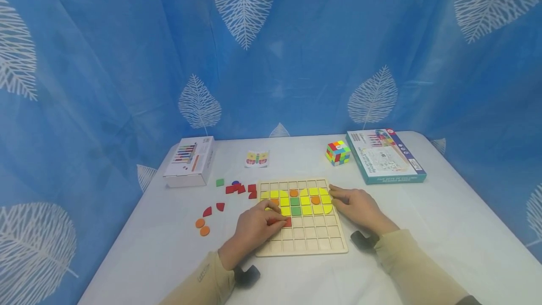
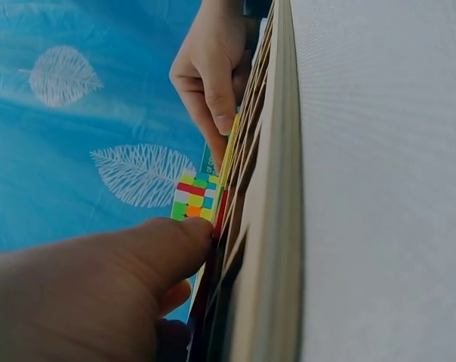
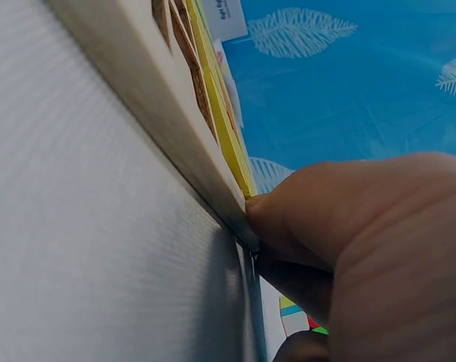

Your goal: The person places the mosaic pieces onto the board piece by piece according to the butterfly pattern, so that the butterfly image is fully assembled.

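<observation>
Red tile (image 1: pixel 289 222) sits at the fingertips of your left hand (image 1: pixel 254 224), pinched there over the wooden board (image 1: pixel 323 244), about midway between the surface's (image 1: pixel 148 267) left and right edges. That hand is the nearer; the tile shows just right of its tips, farther from the surface's back edge than the yellow tiles (image 1: pixel 306 210) and left of the green tiles' (image 1: pixel 295 211) column. I cannot tell its long axis or whether it is seated. Your right hand (image 1: pixel 357 207) pinches the board's right edge.

Red tile (image 1: pixel 288 221) — blue curtain (image 1: pixel 305 69), white-leafed
</observation>
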`<state>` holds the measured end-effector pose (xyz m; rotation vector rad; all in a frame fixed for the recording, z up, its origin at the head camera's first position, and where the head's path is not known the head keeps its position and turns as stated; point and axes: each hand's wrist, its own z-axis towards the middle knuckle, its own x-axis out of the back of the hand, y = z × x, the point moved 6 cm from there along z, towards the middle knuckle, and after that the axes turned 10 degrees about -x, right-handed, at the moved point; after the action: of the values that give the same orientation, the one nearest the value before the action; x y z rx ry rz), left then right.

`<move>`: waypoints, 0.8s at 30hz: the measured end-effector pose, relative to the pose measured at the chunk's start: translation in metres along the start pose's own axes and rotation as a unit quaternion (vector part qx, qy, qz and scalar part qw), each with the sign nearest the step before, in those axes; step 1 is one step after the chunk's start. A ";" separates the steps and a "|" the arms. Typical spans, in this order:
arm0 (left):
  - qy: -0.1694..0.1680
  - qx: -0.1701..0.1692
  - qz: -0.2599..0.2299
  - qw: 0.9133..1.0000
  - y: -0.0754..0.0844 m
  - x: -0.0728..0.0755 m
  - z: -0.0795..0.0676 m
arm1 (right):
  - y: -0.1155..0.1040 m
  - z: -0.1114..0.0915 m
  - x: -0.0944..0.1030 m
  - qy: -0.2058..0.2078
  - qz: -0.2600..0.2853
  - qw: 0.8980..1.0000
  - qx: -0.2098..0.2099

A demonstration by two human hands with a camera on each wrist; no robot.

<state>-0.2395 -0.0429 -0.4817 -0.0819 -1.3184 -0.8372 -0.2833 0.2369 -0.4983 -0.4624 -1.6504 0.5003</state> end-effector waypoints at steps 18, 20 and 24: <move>0.206 0.137 -0.029 0.968 -0.051 0.051 -0.009 | 0.002 0.002 -0.002 -0.010 0.003 1.000 -0.001; 0.218 0.170 -0.010 0.961 -0.072 0.063 -0.013 | 0.002 0.003 -0.002 -0.009 0.002 1.000 -0.001; 0.152 0.229 0.028 0.961 -0.108 0.071 -0.021 | 0.002 0.003 -0.002 -0.013 0.003 1.000 -0.009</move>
<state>-0.2843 -0.1648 -0.4690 0.3609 -1.1798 -0.4581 -0.2861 0.2376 -0.5018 -0.4750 -1.6801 0.4985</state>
